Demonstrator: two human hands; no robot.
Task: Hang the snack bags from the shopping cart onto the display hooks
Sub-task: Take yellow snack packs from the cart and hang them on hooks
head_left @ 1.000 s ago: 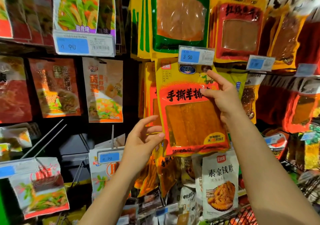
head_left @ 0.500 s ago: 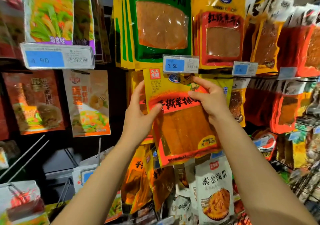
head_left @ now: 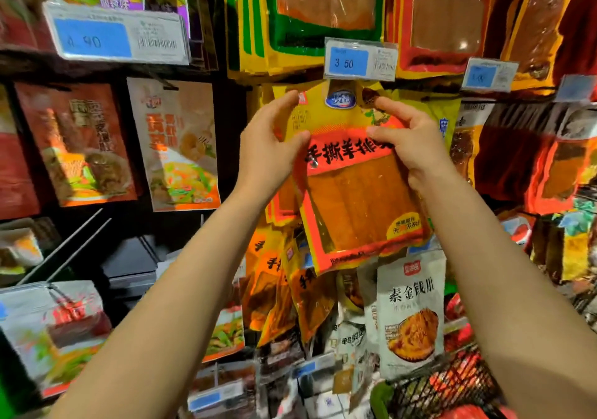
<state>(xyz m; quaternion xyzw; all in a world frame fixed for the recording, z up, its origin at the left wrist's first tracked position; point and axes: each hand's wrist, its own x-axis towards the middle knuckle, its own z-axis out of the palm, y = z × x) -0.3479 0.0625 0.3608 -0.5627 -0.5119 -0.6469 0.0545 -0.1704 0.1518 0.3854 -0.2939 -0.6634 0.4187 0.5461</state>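
Bag (head_left: pixel 358 189) is pinched at its top by my left hand (head_left: pixel 269 142) and right hand (head_left: pixel 412 142), just under the price tag (head_left: pixel 360 60); hanging underway (hook hidden), next its hole must find the hook.

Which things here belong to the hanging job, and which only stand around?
Job: left hand, right hand, yellow snack bag held by both, 3.50 price tag above it.
Around: 4.90 price tag, white snack bag, green-bordered bags.

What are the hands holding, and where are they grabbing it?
Both hands hold the yellow-and-red snack bag near its top: left hand on the left edge, right hand on the right edge.
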